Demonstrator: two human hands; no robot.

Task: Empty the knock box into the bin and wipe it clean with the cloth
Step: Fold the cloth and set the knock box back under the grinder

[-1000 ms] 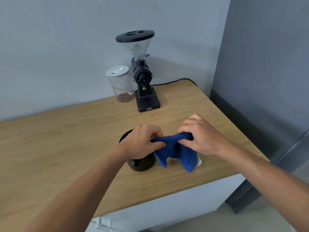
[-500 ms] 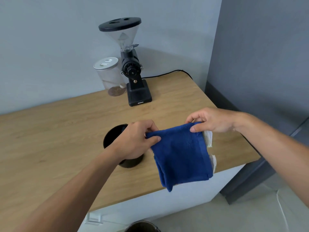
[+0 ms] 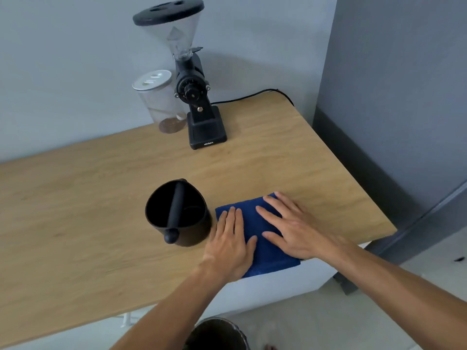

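Observation:
The black knock box (image 3: 177, 213) stands upright on the wooden counter (image 3: 75, 223), its knock bar running across the open top; the inside looks dark and bare. To its right, at the counter's front edge, the folded blue cloth (image 3: 262, 251) lies flat. My left hand (image 3: 230, 246) rests flat on the cloth's left side, fingers spread. Beside it my right hand (image 3: 290, 228) presses flat on the right side. Neither hand grips anything. The dark bin (image 3: 217, 333) shows below the counter at the bottom edge, partly behind my left forearm.
At the back by the wall stand a black coffee grinder (image 3: 199, 104) with a clear hopper and a clear jar (image 3: 161, 102) with a white lid. A black cable (image 3: 252, 96) runs behind the grinder. A grey cabinet (image 3: 394, 97) rises at right.
Both hands held the blue cloth up by its top corners; now it lies flat on the counter and both hands rest open on it. The view has shifted down.

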